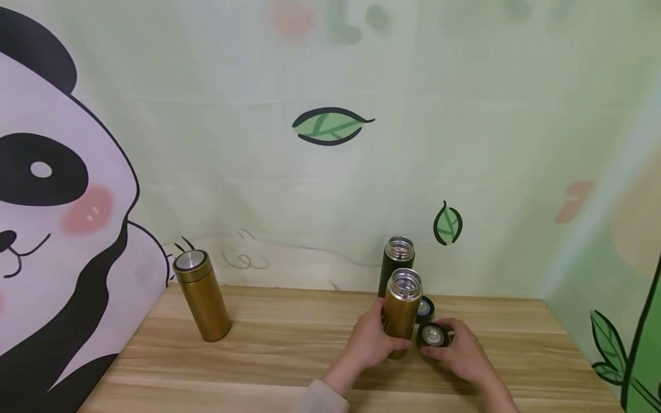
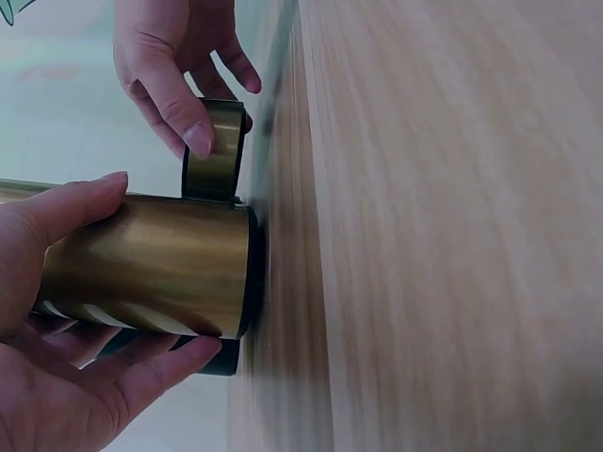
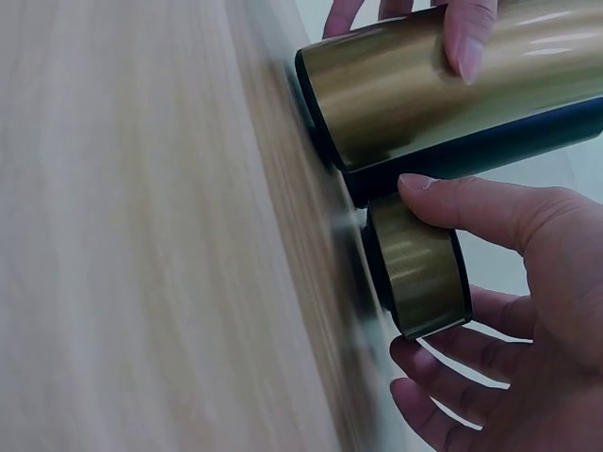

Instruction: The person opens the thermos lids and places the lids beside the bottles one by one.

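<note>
My left hand grips the lower body of an uncapped gold vacuum flask, its steel mouth facing up. The thumb lies along one side while the fingers reach round the other. Beside the flask's base, my right hand pinches a gold lid between thumb and fingers. From the head view this lid shows a black ring round a pale centre. Just behind the gold flask stands an uncapped black flask, partly hidden. A second dark-rimmed lid sits behind the held one.
Over on the left of the wooden table stands another gold flask with its lid on. A pale green backdrop with printed leaves and a panda rises behind the table's back edge.
</note>
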